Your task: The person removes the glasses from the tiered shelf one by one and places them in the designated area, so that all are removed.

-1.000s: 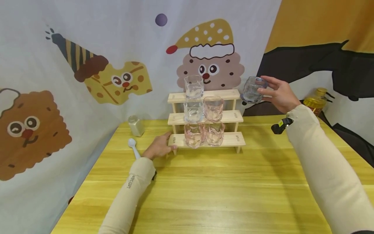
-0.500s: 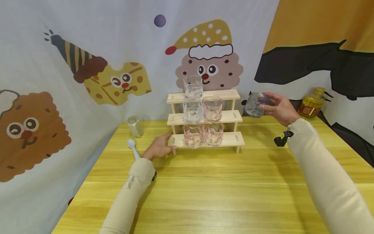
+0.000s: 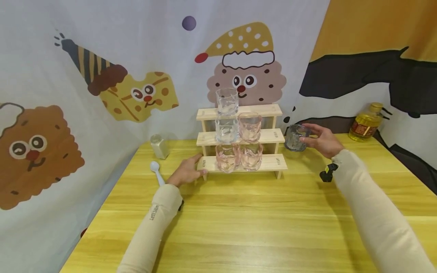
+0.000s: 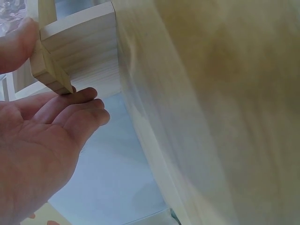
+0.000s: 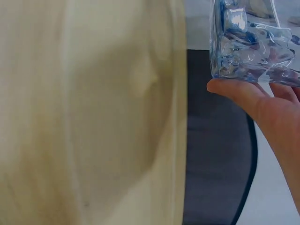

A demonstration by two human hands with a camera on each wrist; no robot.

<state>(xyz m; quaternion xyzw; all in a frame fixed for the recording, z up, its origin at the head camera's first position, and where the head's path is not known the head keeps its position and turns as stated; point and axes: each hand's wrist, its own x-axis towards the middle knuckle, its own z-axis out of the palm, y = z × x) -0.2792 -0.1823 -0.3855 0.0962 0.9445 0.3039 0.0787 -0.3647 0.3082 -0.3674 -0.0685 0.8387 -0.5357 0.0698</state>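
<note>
A three-step wooden rack [image 3: 269, 162] stands at the back of the yellow table [image 3: 252, 227]. One clear glass [image 3: 227, 101] is on the top step, a clear [image 3: 226, 130] and a pink glass [image 3: 249, 127] on the middle step, two pink glasses [image 3: 239, 156] on the bottom step. My left hand [image 3: 186, 171] holds the rack's bottom left corner [image 4: 49, 70] between thumb and fingers. My right hand [image 3: 322, 139] grips a bluish glass [image 3: 295, 137] [image 5: 248, 44] in the air, just right of the rack at middle-step height.
A white spoon [image 3: 156, 171] and a small pale jar [image 3: 159, 146] lie left of the rack. An oil bottle [image 3: 367, 122] stands at the back right. A small black object [image 3: 327, 175] hangs by my right wrist. Cartoon-printed cloth [image 3: 68, 113] hangs behind and to the left.
My right hand has lowered the bluish glass from top-step height down to middle-step height, staying right of the rack. My left hand has kept its hold on the rack's corner.
</note>
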